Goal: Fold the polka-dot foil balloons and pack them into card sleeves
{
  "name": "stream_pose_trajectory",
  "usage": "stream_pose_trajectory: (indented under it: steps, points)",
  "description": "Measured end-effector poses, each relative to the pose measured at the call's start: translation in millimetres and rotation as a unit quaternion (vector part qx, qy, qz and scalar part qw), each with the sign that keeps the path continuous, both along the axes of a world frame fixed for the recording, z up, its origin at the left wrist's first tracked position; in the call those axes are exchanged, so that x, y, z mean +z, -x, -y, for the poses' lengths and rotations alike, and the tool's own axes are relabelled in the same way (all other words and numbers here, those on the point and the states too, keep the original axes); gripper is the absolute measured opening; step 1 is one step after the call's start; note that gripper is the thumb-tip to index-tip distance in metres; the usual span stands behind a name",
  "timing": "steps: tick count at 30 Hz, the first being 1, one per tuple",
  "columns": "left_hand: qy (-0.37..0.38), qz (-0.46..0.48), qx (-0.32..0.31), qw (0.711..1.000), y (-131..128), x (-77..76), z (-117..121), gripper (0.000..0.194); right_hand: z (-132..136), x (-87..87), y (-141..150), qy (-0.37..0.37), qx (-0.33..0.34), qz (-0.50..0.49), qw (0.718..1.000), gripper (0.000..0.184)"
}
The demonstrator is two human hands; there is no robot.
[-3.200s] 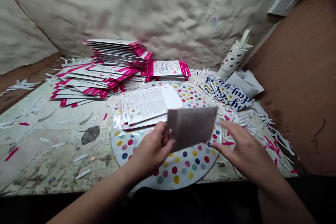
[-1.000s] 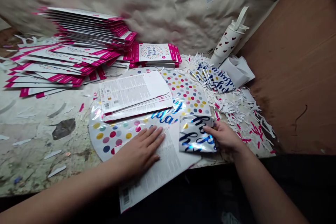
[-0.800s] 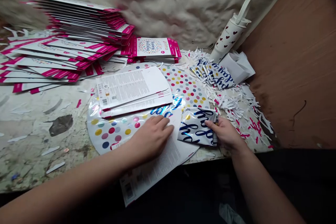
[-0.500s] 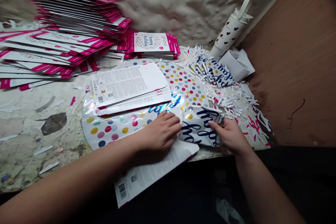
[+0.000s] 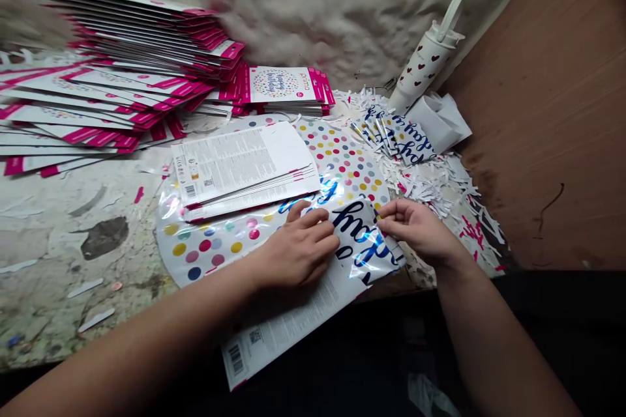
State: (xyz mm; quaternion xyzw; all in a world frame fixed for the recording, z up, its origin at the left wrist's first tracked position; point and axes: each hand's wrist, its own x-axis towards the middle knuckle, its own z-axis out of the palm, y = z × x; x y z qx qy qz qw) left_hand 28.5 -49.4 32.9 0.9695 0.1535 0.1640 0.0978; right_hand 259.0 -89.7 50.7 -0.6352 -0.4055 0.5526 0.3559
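Observation:
A white printed cardboard envelope (image 5: 288, 332) with a barcode lies slanted, its lower end out over the table's front edge. My left hand (image 5: 300, 247) is closed at its upper end, fingers bent, with the thumb side partly hidden. Against that end sits a folded foil balloon (image 5: 364, 241), white with blue lettering; how much of it is inside the envelope I cannot tell. My right hand (image 5: 423, 231) pinches the balloon's right edge between thumb and fingers. Underneath lies a large round foil balloon (image 5: 349, 156) with coloured dots, bearing a small stack of envelopes (image 5: 239, 166).
Pink-and-white envelopes (image 5: 141, 32) are piled high at the back left, with a lower stack (image 5: 283, 85) beside them. More folded foil balloons (image 5: 396, 133), a white bottle (image 5: 423, 68) with hearts and paper shreds (image 5: 415, 176) lie right. A brown panel (image 5: 542, 130) bounds the right side.
The folded balloon has shifted left against the envelope's upper end and lies flatter. My right hand has moved slightly left and up with its edge; my left hand stays by the envelope.

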Motion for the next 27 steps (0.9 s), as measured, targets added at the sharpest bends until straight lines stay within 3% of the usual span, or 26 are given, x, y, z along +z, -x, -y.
stream_pose_trajectory:
  steps: [3,5,7,8,10,12,13,15,17,19,21,24,27]
  points:
    - [-0.008,0.006,0.003,1.0,0,-0.1,-1,0.014,-1,-2.7,23,-0.012,0.038,0.052,0.998,0.014]
    - [-0.015,0.002,0.0,1.0,1,0.0,-2,0.015,-2,-7.1,42,-0.035,0.125,0.098,0.987,0.005]
    - [-0.025,-0.002,0.009,1.0,3,1.0,-4,0.016,-1,-9.3,53,-0.078,0.205,0.128,0.967,0.013]
    - [-0.032,-0.001,0.02,0.999,4,2.0,-4,0.016,2,-9.0,55,-0.107,0.204,0.137,0.964,0.015]
    - [-0.05,0.01,0.054,0.997,7,5.8,-5,0.016,10,-7.0,53,-0.155,0.102,0.136,0.973,0.019]
    - [-0.067,0.034,0.087,0.993,10,12.7,-4,0.013,20,-5.9,50,-0.162,-0.008,0.088,0.983,0.049]
    - [-0.078,0.055,0.099,0.99,11,17.4,-3,0.012,24,-6.3,51,-0.151,-0.021,0.041,0.987,0.058]
    - [-0.097,0.12,0.143,0.978,14,28.7,0,0.014,30,-8.4,54,-0.126,0.018,-0.07,0.989,0.05]
    - [-0.071,0.194,0.227,0.952,19,40.1,0,0.033,28,-9.4,58,-0.14,0.018,-0.135,0.981,0.033]
    - [0.066,0.228,0.295,0.925,27,47.9,-2,0.065,21,-6.8,57,-0.185,-0.018,-0.151,0.971,0.034]
    - [0.299,0.217,0.292,0.882,34,49.4,-8,0.08,11,-1.0,49,-0.214,-0.02,-0.145,0.966,0.043]
    - [0.57,0.203,0.237,0.76,39,40.7,-12,0.069,-6,7.2,35,-0.2,0.025,-0.113,0.973,0.038]
    - [0.68,0.198,0.214,0.673,36,27.2,-4,0.056,-18,8.4,30,-0.182,0.076,-0.047,0.979,0.037]
